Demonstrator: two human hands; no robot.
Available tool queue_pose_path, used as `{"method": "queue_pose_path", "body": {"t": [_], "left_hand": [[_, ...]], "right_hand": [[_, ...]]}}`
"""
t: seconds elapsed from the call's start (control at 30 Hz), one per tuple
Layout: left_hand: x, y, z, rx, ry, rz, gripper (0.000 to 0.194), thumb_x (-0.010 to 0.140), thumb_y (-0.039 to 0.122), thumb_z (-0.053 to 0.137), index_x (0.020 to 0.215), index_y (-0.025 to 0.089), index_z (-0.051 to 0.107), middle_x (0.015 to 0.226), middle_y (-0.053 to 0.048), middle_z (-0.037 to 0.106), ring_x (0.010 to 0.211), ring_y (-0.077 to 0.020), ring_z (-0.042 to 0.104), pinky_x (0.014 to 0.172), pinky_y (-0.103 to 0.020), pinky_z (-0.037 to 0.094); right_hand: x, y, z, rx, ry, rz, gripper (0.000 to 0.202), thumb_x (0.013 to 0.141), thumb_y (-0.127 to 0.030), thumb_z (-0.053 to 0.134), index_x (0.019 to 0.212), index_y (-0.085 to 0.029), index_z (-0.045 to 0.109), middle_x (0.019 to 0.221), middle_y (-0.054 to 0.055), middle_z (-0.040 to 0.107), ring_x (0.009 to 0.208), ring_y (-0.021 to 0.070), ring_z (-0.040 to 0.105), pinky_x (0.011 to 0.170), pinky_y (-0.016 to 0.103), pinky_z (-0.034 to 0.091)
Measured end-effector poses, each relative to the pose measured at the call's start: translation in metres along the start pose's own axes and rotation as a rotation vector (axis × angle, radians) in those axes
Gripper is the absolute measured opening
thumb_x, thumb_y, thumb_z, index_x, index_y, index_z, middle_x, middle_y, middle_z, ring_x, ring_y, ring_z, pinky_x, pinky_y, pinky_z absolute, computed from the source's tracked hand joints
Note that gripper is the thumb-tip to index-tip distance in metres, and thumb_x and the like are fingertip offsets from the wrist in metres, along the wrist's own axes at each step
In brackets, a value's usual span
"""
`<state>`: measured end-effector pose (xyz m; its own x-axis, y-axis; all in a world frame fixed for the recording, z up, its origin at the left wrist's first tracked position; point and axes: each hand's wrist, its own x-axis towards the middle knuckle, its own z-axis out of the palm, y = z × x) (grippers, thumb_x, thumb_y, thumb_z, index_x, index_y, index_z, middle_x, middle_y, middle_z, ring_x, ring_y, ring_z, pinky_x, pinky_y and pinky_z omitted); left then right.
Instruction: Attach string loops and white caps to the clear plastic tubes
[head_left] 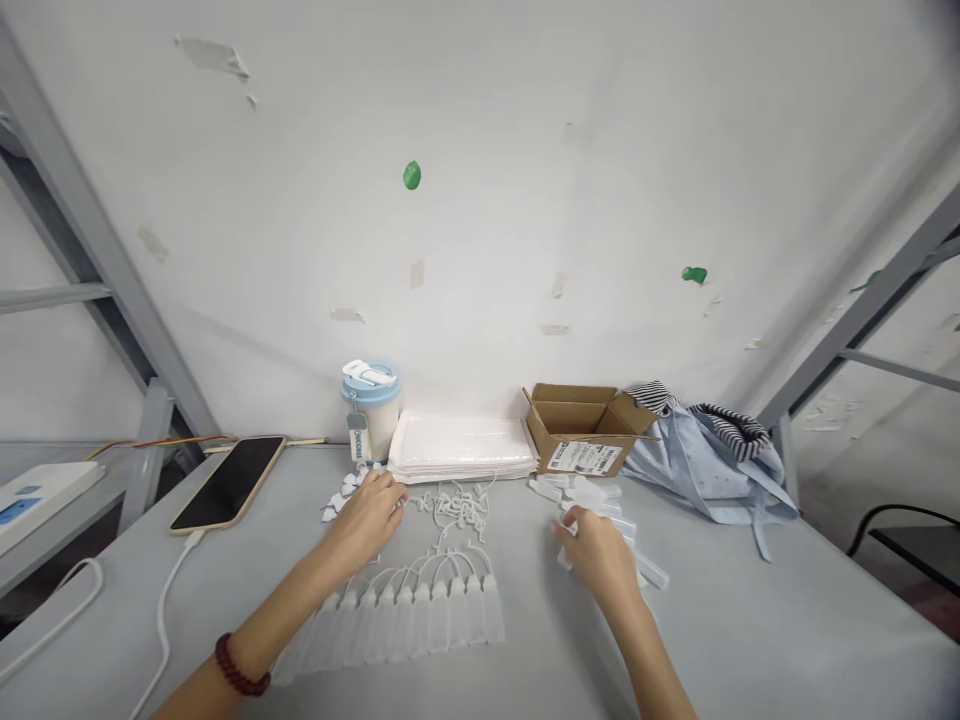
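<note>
My left hand (pixel 369 522) is over the table between small white caps (pixel 346 488) and a tangle of white cords (pixel 459 507). Its fingers are curled together, and whatever they pinch is hidden. Across from it, my right hand (pixel 598 550) reaches into a loose pile of translucent plastic tubes (pixel 651 570). The thumb and forefinger are bent close together at the pile's left edge; I cannot make out what is between them. Under my left forearm, several translucent tubes with white caps and cord loops (pixel 420 620) lie side by side in a row.
White trays (pixel 461 450) are stacked against the wall, between a blue-lidded cup (pixel 375 415) and an open cardboard box (pixel 581 430). A light blue cloth bag (pixel 690 460) lies at the right. A phone (pixel 229 485) with a white cable (pixel 165 610) rests at the left.
</note>
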<state>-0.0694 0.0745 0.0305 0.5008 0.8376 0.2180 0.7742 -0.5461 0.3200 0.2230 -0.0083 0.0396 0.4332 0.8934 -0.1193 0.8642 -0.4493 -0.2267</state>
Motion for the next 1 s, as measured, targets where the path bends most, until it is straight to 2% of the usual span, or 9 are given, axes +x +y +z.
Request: {"method": "queue_pose_path", "body": {"t": [0.23, 0.4, 0.57, 0.7, 0.83, 1.0], "left_hand": [[0.005, -0.005, 0.003, 0.082, 0.005, -0.043, 0.023, 0.080, 0.012, 0.047, 0.088, 0.015, 0.068, 0.090, -0.011, 0.064, 0.094, -0.0294, 0.053, 0.079, -0.038, 0.042], [0.007, -0.006, 0.005, 0.102, -0.002, -0.069, 0.023, 0.080, 0.011, 0.046, 0.079, 0.013, 0.069, 0.087, -0.014, 0.061, 0.095, -0.0324, 0.051, 0.080, -0.041, 0.040], [0.006, -0.003, 0.007, 0.019, 0.020, -0.091, 0.025, 0.079, 0.011, 0.044, 0.071, 0.015, 0.067, 0.082, -0.014, 0.060, 0.092, -0.0322, 0.050, 0.079, -0.042, 0.039], [0.005, 0.001, 0.004, -0.151, 0.068, -0.127, 0.024, 0.080, 0.018, 0.045, 0.068, 0.016, 0.065, 0.080, -0.012, 0.060, 0.090, -0.0318, 0.049, 0.078, -0.042, 0.039], [0.002, 0.007, -0.007, -0.418, 0.105, -0.199, 0.018, 0.079, 0.028, 0.050, 0.076, 0.018, 0.065, 0.086, -0.009, 0.063, 0.089, -0.0277, 0.052, 0.080, -0.039, 0.039], [-0.012, 0.014, -0.022, -0.826, 0.066, -0.354, 0.029, 0.079, 0.043, 0.057, 0.085, 0.017, 0.066, 0.081, -0.006, 0.063, 0.071, -0.0199, 0.056, 0.064, -0.031, 0.043]], "right_hand": [[0.001, -0.001, 0.000, -0.004, -0.017, 0.001, 0.025, 0.088, -0.030, 0.047, 0.098, -0.017, 0.065, 0.092, 0.013, 0.071, 0.084, 0.0267, 0.067, 0.062, 0.031, 0.043], [0.000, -0.002, 0.001, -0.011, -0.018, -0.002, 0.024, 0.088, -0.031, 0.046, 0.095, -0.017, 0.065, 0.093, 0.013, 0.071, 0.083, 0.0263, 0.067, 0.062, 0.030, 0.042], [0.001, -0.002, 0.003, -0.027, -0.008, -0.009, 0.023, 0.087, -0.030, 0.047, 0.094, -0.018, 0.065, 0.092, 0.012, 0.071, 0.083, 0.0261, 0.067, 0.062, 0.030, 0.042], [0.000, -0.002, 0.003, -0.046, 0.004, -0.011, 0.023, 0.087, -0.030, 0.048, 0.093, -0.018, 0.066, 0.092, 0.011, 0.071, 0.085, 0.0261, 0.067, 0.062, 0.029, 0.043], [-0.001, -0.004, 0.001, -0.074, 0.002, -0.001, 0.024, 0.088, -0.030, 0.046, 0.095, -0.018, 0.066, 0.092, 0.012, 0.071, 0.086, 0.0267, 0.067, 0.064, 0.031, 0.045], [-0.005, -0.008, -0.002, -0.136, 0.003, 0.019, 0.026, 0.090, -0.029, 0.043, 0.098, -0.014, 0.064, 0.096, 0.018, 0.069, 0.090, 0.0308, 0.067, 0.067, 0.035, 0.046]]}}
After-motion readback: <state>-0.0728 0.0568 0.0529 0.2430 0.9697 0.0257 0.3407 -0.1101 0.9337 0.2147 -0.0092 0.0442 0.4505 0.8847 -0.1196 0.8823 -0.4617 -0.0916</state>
